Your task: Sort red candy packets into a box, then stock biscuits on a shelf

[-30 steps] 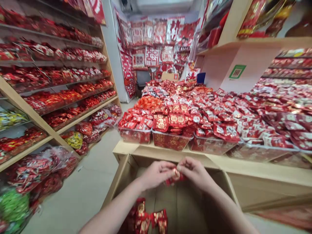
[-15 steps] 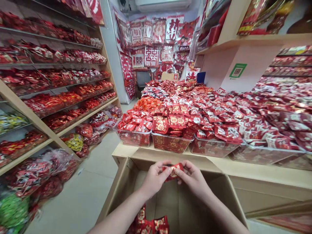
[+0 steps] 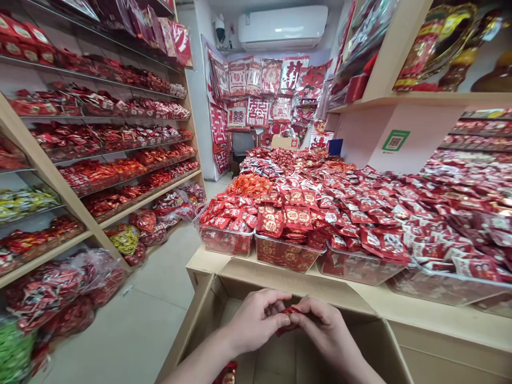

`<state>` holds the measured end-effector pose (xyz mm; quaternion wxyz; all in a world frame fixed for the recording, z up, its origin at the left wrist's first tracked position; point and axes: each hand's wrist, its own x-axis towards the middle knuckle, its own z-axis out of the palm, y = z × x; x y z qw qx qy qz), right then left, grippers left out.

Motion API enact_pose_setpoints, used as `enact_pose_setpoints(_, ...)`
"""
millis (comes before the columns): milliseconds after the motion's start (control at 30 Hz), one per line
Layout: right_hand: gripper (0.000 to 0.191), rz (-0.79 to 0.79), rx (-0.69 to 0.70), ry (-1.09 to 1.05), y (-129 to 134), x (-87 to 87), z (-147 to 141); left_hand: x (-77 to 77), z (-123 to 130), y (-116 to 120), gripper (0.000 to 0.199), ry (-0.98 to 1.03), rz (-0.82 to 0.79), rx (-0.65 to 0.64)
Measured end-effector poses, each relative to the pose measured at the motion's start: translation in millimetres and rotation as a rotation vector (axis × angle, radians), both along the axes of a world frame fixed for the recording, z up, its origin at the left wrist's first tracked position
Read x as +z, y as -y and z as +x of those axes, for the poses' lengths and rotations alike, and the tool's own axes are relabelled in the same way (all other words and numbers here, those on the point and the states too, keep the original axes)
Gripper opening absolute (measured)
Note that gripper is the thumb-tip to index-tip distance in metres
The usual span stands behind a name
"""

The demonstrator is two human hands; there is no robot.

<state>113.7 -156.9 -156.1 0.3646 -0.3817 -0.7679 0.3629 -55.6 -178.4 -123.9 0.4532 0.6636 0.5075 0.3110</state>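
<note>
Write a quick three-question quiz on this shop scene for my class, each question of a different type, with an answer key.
1. True or false: the left hand and the right hand both hold the same small red packet.

2. Multiple choice: what are the hands directly over?
a) a glass shelf
b) an open cardboard box
c) a plastic stool

3. Fill in the blank: the square sign on the pale panel has a ____ border.

Key: 1. True; 2. b; 3. green

Red packets with round gold prints — a white-and-green sign bearing a black-and-white checkered code.
</note>
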Motion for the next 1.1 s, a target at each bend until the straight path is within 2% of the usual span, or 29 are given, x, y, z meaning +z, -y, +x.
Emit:
enact_pose_setpoints(100, 0.015, 0.004, 0.029, -0.004, 2, -1.8, -1, 1.2, 0, 4, 0.036, 0.022, 0.015, -0.066)
enact_pose_setpoints(200, 0.016, 0.005, 0.033, 0.017, 2, -0.6, -1, -4.5, -1, 6, 0.039, -0.011, 0.053, -0.015)
enact_pose_setpoints(267, 0.016, 0.080, 0.026, 0.062, -5, 9.0, 0, -8.3, -6, 3, 0.044, 0.031, 0.064, 0.045)
enact_pose_setpoints(333, 0.017, 0.269, -0.001, 0.142, -20, 28.3, -1, -8.3, -14, -4, 0.050, 0.141, 0.076, 0.134)
enact_pose_setpoints(433, 0.020, 0.609, -0.038, 0.326, -54, 68.5, -11, 2.6, -30, -22, 0.058, 0.367, 0.086, 0.294)
enact_pose_setpoints(533, 0.026, 0.786, 0.019, 0.552, -92, 101.5, -33, 21.4, -47, -43, 0.061, 0.547, 0.120, 0.446)
enact_pose_setpoints(600, 0.028, 0.842, 0.049, 0.695, -115, 111.6, -50, 33.1, -57, -58, 0.063, 0.598, 0.163, 0.497)
enact_pose_setpoints(733, 0.035, 0.846, 0.006, 0.884, -145, 110.5, -70, 48.4, -77, -87, 0.066, 0.597, 0.204, 0.504)
enact_pose_setpoints(833, 0.035, 0.826, -0.012, 0.920, -154, 105.8, -72, 55.2, -89, -111, 0.067, 0.545, 0.253, 0.488)
enact_pose_setpoints(967, 0.027, 0.821, -0.012, 0.863, -149, 101.5, -68, 63.5, -92, -147, 0.063, 0.326, 0.281, 0.492)
enact_pose_setpoints(1100, 0.020, 0.804, -0.015, 0.774, -135, 95.0, -64, 71.3, -79, -176, 0.057, 0.118, 0.278, 0.405)
